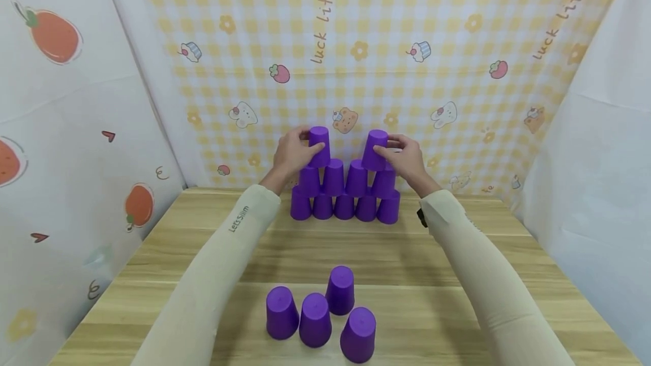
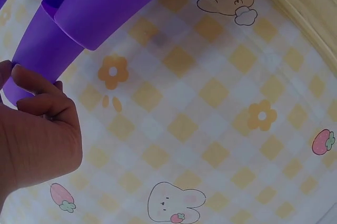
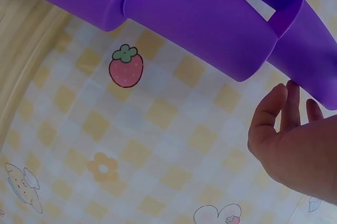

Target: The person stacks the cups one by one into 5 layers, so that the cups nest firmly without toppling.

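Upside-down purple cups stand stacked against the back wall, with a bottom row (image 1: pixel 344 208) of several cups and a second row (image 1: pixel 333 178) of several more on top. At the left end of the third level, my left hand (image 1: pixel 293 153) pinches a purple cup (image 1: pixel 319 146) between thumb and fingers. Toward the right end, my right hand (image 1: pixel 407 158) grips another purple cup (image 1: pixel 375 150), which leans slightly. Both held cups have their rims right at the tops of the second row. In the right wrist view, part of the inside of the held cup (image 3: pixel 310 50) shows.
Several loose purple cups (image 1: pixel 315 321) stand upside down near the front of the wooden table (image 1: pixel 407 275). A checked cloth (image 1: pixel 356 89) with cartoon prints hangs right behind the stack. Patterned cloth (image 1: pixel 76 106) and white cloth (image 1: pixel 600 146) close off the sides.
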`<control>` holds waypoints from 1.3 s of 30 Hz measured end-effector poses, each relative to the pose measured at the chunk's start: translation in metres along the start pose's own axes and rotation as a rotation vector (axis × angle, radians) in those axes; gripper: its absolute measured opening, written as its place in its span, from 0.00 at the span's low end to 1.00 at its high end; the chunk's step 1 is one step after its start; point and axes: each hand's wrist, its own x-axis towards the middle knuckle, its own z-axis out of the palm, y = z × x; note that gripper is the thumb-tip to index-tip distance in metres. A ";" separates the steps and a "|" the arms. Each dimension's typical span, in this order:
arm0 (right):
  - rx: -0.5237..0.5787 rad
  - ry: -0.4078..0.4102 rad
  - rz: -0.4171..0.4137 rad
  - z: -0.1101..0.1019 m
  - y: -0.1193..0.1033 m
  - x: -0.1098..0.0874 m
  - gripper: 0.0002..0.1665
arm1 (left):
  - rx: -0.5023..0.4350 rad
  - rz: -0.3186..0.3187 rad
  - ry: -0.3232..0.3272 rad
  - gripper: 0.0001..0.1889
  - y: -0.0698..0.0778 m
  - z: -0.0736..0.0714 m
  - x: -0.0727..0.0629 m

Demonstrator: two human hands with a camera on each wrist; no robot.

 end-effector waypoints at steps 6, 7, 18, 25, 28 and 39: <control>0.015 -0.017 -0.002 -0.008 0.002 -0.010 0.39 | -0.008 0.010 -0.009 0.31 -0.004 -0.003 -0.007; 0.010 -0.015 -0.005 -0.009 0.003 -0.012 0.40 | -0.011 0.011 -0.009 0.32 -0.005 -0.003 -0.009; -0.019 -0.008 -0.035 -0.019 0.014 -0.044 0.39 | -0.072 0.047 -0.001 0.35 -0.020 -0.008 -0.053; -0.013 -0.101 -0.017 -0.019 0.022 -0.077 0.37 | -0.143 0.068 -0.125 0.34 -0.034 -0.012 -0.090; -0.009 -0.135 -0.029 -0.014 0.022 -0.092 0.34 | -0.154 0.083 -0.198 0.34 -0.041 -0.012 -0.103; -0.015 -0.269 -0.110 0.009 0.027 -0.134 0.23 | -0.203 0.141 -0.367 0.26 -0.059 -0.013 -0.146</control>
